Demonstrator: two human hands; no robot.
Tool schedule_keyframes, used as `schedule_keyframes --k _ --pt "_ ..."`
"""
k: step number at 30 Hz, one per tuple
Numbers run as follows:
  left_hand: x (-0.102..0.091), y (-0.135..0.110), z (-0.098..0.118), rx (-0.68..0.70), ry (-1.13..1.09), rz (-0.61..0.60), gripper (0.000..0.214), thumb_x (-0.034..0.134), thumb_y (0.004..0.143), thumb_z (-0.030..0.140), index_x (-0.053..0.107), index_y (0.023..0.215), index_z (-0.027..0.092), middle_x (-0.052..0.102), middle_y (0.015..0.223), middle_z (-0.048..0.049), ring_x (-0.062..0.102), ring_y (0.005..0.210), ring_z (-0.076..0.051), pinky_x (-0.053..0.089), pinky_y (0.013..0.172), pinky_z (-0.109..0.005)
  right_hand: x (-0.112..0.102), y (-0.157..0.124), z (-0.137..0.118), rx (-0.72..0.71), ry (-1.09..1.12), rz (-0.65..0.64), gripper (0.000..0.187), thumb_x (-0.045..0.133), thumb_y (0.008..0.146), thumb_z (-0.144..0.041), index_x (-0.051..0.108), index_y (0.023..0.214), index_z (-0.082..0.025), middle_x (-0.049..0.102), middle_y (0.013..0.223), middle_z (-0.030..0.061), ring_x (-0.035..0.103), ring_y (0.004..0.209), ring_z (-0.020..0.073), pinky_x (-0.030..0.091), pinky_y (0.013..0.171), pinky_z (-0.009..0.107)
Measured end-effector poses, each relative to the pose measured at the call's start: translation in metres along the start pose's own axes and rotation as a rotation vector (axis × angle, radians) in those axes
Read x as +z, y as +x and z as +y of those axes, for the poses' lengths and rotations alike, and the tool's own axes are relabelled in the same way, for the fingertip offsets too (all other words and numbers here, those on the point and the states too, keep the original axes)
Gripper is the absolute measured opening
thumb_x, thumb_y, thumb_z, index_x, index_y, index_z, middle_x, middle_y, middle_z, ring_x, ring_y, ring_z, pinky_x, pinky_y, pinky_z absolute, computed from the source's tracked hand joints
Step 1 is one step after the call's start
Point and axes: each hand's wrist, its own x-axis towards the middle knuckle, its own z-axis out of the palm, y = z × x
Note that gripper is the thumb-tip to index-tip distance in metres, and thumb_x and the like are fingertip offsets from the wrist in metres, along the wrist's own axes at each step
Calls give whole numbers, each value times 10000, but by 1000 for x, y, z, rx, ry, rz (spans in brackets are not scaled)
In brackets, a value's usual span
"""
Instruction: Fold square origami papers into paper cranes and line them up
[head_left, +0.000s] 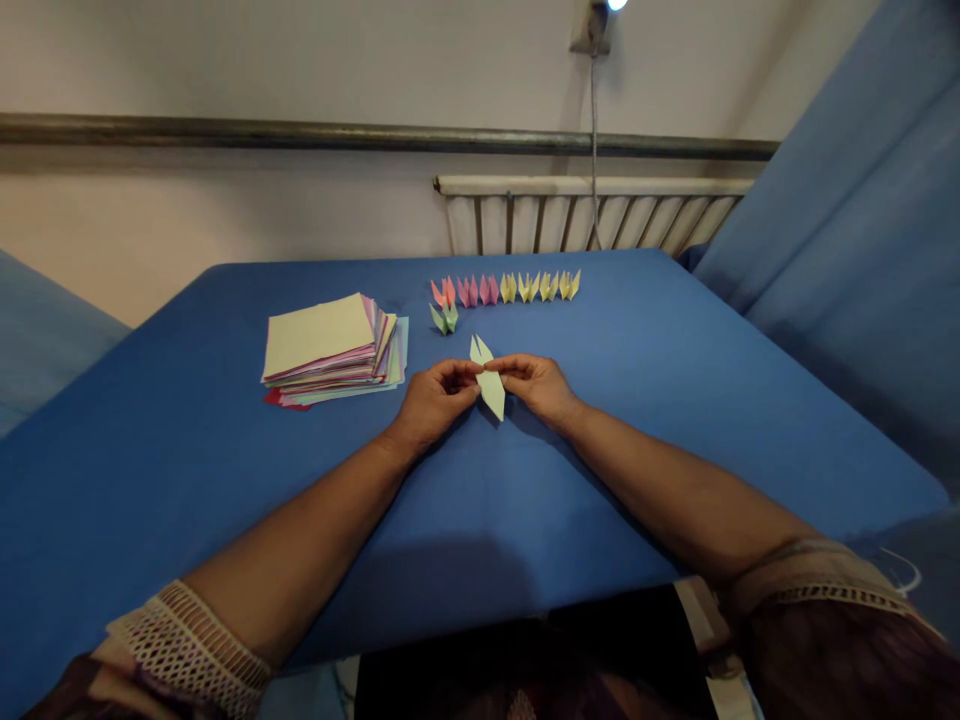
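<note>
Between my two hands is a pale green piece of folded paper (491,391), a narrow diamond with two split points at its far end. My left hand (437,400) pinches its left edge between thumb and fingers. From the other side, my right hand (541,388) pinches the right edge near the middle. The paper is held a little above the blue table, tilted slightly, its lower point toward me. Just beyond it stands a green folded paper crane (444,318). Parts of the held paper's sides are hidden by my fingertips.
A thick stack of coloured paper sheets (319,338) lies left of my hands on the blue-covered table (645,450). Along the back stands a row of pink and yellow paper cranes (529,288). Behind are a radiator (592,187), a pipe (300,135) and a cable (594,110).
</note>
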Motion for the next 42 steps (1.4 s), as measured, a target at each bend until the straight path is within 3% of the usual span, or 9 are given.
schedule_keyframes --k 6,13,17,23,31,38,42 --pt "1 -1 3 -14 -78 -42 325 810 574 265 711 867 164 693 773 -20 622 696 -134 514 745 -291 1 0 2 -9 -1 19 284 849 587 -312 721 813 -198 739 797 9 679 745 135 532 831 333" --pt "3 0 1 -1 -44 39 355 845 575 426 673 739 163 657 699 9 570 637 -114 472 651 -251 5 -1 1 -54 -83 47 287 848 568 -380 711 735 -191 708 734 -3 638 699 136 517 751 315" --pt "5 -2 2 -3 -43 79 330 831 605 407 645 709 154 627 667 24 544 608 -96 441 612 -228 9 -1 0 -73 -123 114 335 864 544 -406 635 663 -193 646 650 -28 581 621 118 491 661 288" --pt "11 -8 9 -90 -238 76 468 853 581 314 623 958 161 659 686 31 607 634 -113 467 661 -244 12 -5 -1 -32 11 94 459 880 545 -382 599 864 -209 631 667 -48 582 621 111 478 641 267" --pt "11 -8 4 -106 -239 95 338 871 561 354 643 703 149 605 635 36 511 586 -79 397 598 -213 14 -10 -4 26 -59 49 327 813 617 -444 607 651 -191 572 571 -47 474 530 82 377 545 247" --pt "11 -7 0 -172 -257 29 343 787 681 463 662 725 146 622 645 0 544 596 -115 419 607 -247 15 -12 -9 32 -29 6 256 772 629 -383 596 632 -197 562 557 -49 458 523 85 362 547 248" --pt "12 -7 1 -136 -286 49 337 824 648 417 651 777 157 652 689 8 561 620 -111 432 630 -238 15 -13 -9 48 -53 -2 269 773 634 -392 588 630 -197 545 554 -53 451 525 87 358 552 255"
